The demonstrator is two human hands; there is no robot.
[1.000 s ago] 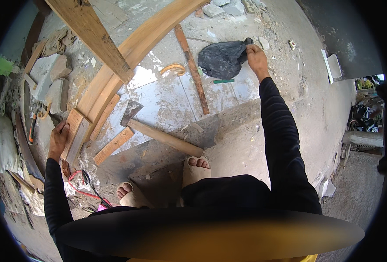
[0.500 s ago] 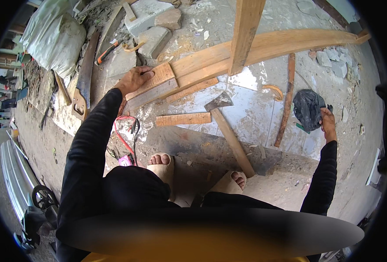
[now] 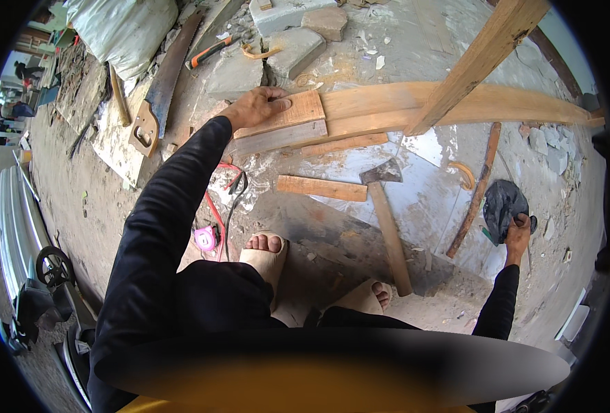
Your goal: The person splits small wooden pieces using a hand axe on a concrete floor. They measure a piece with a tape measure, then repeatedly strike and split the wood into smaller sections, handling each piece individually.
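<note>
My left hand (image 3: 258,109) grips a short wooden board (image 3: 298,110), its thumb on the top face. That board lies flat on another piece of wood, at the left end of a long timber frame (image 3: 360,110). Far to the right, the fingers of my right hand (image 3: 518,234) are closed on a crumpled black plastic bag (image 3: 503,204), which rests on the ground. Between my hands an axe (image 3: 389,227) lies with its head away from me. Left of it is a loose wooden strip (image 3: 322,187), with a thinner strip (image 3: 346,144) beyond.
A handsaw (image 3: 159,103), an orange-and-black tool (image 3: 210,52) and a white sack (image 3: 122,38) are at the far left. A pink tape measure (image 3: 206,237) lies near my left foot. A wooden post (image 3: 477,65) rises from the frame. A stick (image 3: 477,189) lies beside the bag.
The view has turned, so the whole scene sits farther right and the post looks more slanted. My right hand has shifted from the bag's right side to its near edge; my left stays on the board.
</note>
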